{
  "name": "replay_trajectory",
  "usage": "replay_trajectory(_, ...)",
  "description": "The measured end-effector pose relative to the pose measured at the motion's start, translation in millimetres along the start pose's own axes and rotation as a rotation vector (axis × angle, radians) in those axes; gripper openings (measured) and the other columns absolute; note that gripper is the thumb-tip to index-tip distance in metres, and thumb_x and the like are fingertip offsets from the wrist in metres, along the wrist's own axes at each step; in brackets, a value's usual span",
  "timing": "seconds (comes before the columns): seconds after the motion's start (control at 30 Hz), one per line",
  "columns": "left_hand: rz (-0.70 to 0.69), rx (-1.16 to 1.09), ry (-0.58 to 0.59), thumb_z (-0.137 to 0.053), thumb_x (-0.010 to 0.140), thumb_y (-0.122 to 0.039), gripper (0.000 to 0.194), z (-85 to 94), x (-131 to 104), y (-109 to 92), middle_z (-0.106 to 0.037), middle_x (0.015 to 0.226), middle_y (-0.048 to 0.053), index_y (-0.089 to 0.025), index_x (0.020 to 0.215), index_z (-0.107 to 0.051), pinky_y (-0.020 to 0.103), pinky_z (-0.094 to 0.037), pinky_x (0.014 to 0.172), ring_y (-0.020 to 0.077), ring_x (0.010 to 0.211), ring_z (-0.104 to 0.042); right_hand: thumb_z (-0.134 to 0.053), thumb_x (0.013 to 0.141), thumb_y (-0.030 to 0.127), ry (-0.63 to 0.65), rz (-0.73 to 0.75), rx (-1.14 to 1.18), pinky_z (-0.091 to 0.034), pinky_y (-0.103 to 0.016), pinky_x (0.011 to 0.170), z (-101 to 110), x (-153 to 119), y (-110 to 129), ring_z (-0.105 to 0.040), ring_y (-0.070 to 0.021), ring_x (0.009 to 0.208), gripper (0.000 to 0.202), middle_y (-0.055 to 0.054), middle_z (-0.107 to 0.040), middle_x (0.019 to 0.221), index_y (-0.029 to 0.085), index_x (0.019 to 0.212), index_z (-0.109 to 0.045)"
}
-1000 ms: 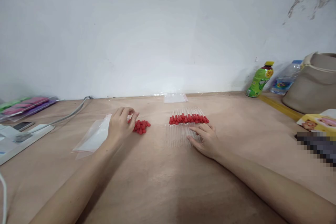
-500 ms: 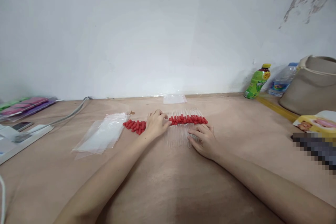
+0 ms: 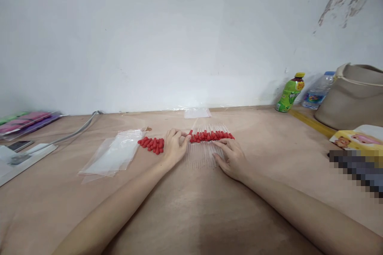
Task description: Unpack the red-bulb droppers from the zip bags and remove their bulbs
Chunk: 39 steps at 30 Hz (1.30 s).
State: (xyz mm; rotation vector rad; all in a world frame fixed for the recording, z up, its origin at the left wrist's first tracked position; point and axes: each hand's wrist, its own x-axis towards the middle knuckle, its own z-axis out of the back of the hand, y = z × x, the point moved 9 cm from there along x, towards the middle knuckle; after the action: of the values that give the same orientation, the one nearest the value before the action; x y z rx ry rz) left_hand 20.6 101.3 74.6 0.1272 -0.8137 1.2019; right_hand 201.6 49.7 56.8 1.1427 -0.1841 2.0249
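Observation:
A row of red-tipped clear sticks [image 3: 206, 136] lies across the middle of the brown table, the thin clear stems fanned above and below the tips. My left hand [image 3: 176, 143] pinches one red-tipped stick [image 3: 190, 132] at the row's left end; its clear stem points up and away. Left of that hand is a loose pile of red pieces [image 3: 152, 144]. My right hand [image 3: 231, 157] rests at the row's lower right, thumb and fingers apart over the clear stems.
Clear plastic bags [image 3: 116, 153] lie at the left, and another bag [image 3: 197, 113] sits by the wall. A white board with a cable [image 3: 36, 159] is far left. At the right stand a green bottle [image 3: 290, 92], a water bottle [image 3: 318, 91] and a grey bin [image 3: 350, 99].
One red-tipped stick now shows raised between my left thumb and finger. My right fingers have shifted slightly at the row, and the whole view has moved a little.

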Motion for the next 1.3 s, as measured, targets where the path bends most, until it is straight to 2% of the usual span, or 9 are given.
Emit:
replay_trajectory(0.13, -0.169, -0.115, 0.071, -0.05, 0.083, -0.032, 0.016, 17.2, -31.4, -6.5, -0.053, 0.084, 0.003, -0.019, 0.084, -0.059, 0.034, -0.037, 0.079, 0.0182, 0.084, -0.049, -0.052, 0.079, 0.032, 0.012, 0.067, 0.008, -0.038, -0.042, 0.094, 2.9, 1.2, 6.8, -0.042, -0.0241, 0.115, 0.056, -0.013, -0.046, 0.124, 0.017, 0.13, -0.035)
replay_trajectory(0.23, -0.26, -0.136, 0.119, -0.051, 0.082, -0.03, 0.014, 20.7, -49.0, -7.3, -0.053, 0.084, 0.003, -0.02, 0.086, -0.059, 0.034, -0.037, 0.077, 0.0174, 0.081, -0.048, -0.053, 0.08, 0.037, 0.106, 0.207, -0.012, -0.033, -0.044, 0.099, -2.8, -0.4, 20.7, -0.037, -0.0245, 0.121, 0.056, -0.011, -0.045, 0.128, 0.018, 0.13, -0.037)
replay_trajectory(0.3, -0.307, -0.146, 0.105, -0.053, 0.082, -0.028, 0.012, 22.7, -54.2, -8.8, -0.053, 0.085, 0.004, -0.02, 0.086, -0.06, 0.033, -0.036, 0.076, 0.0173, 0.08, -0.047, -0.051, 0.081, 0.037, 0.174, 0.285, -0.025, -0.03, -0.046, 0.1, -8.1, -2.9, 28.4, -0.036, -0.0243, 0.123, 0.05, -0.009, -0.049, 0.126, 0.019, 0.126, -0.041)
replay_trajectory(0.4, -0.37, -0.156, 0.084, -0.055, 0.081, -0.026, 0.01, 23.8, -56.7, -14.4, -0.054, 0.085, 0.004, -0.019, 0.085, -0.06, 0.033, -0.036, 0.075, 0.0175, 0.081, -0.047, -0.049, 0.083, 0.036, 0.231, 0.324, -0.031, -0.027, -0.048, 0.102, -13.7, -5.0, 33.0, -0.037, -0.0234, 0.122, 0.045, -0.009, -0.052, 0.123, 0.018, 0.124, -0.045)
replay_trajectory(0.53, -0.434, -0.165, 0.092, -0.056, 0.08, -0.024, 0.009, 23.8, -59.5, -22.8, -0.055, 0.084, 0.004, -0.02, 0.087, -0.061, 0.034, -0.036, 0.075, 0.0175, 0.081, -0.047, -0.048, 0.084, 0.034, 0.238, 0.311, -0.008, -0.028, -0.048, 0.102, -17.4, -5.2, 32.9, -0.038, -0.023, 0.121, 0.042, -0.009, -0.055, 0.119, 0.016, 0.122, -0.047)
replay_trajectory(0.77, -0.462, -0.18, 0.081, -0.057, 0.079, -0.024, 0.008, 25.2, -62.8, -27.5, -0.056, 0.084, 0.005, -0.019, 0.084, -0.06, 0.035, -0.039, 0.076, 0.0176, 0.082, -0.05, -0.047, 0.085, 0.019, 0.231, 0.36, 0.159, -0.033, -0.044, 0.102, -24.7, -10.3, 35.8, -0.044, -0.0206, 0.117, 0.022, -0.006, -0.064, 0.104, 0.016, 0.103, -0.059)
replay_trajectory(0.97, -0.535, -0.183, 0.206, -0.052, 0.083, -0.025, 0.034, 8.2, -66.0, -42.6, -0.053, 0.115, 0.01, -0.017, 0.116, -0.049, 0.038, -0.04, 0.093, 0.0212, 0.111, -0.046, -0.05, 0.083, 0.015, 0.166, 0.373, 0.206, -0.035, -0.043, 0.101, -22.3, -10.7, 40.8, -0.049, -0.0199, 0.113, 0.02, -0.007, -0.066, 0.098, 0.013, 0.099, -0.06)
replay_trajectory(1.1, -0.601, -0.164, 0.167, -0.052, 0.083, -0.026, 0.026, 2.4, -68.0, -50.2, -0.062, 0.105, 0.007, -0.017, 0.107, -0.056, 0.035, -0.045, 0.09, 0.0194, 0.104, -0.054, -0.05, 0.083, 0.016, 0.152, 0.386, 0.196, -0.037, -0.043, 0.1, -21.3, -10.7, 45.5, -0.051, -0.0201, 0.11, 0.02, -0.008, -0.066, 0.1, 0.013, 0.099, -0.061)
replay_trajectory(1.3, -0.667, -0.171, 0.075, -0.051, 0.084, -0.021, 0.019, 9.5, -70.9, -56.8, -0.067, 0.095, 0.005, -0.016, 0.101, -0.057, 0.033, -0.046, 0.087, 0.0161, 0.094, -0.061, -0.052, 0.083, 0.021, 0.156, 0.372, 0.177, -0.04, -0.042, 0.098, -22.0, -8.5, 48.3, -0.052, -0.0205, 0.108, 0.023, -0.007, -0.065, 0.102, 0.013, 0.102, -0.06)
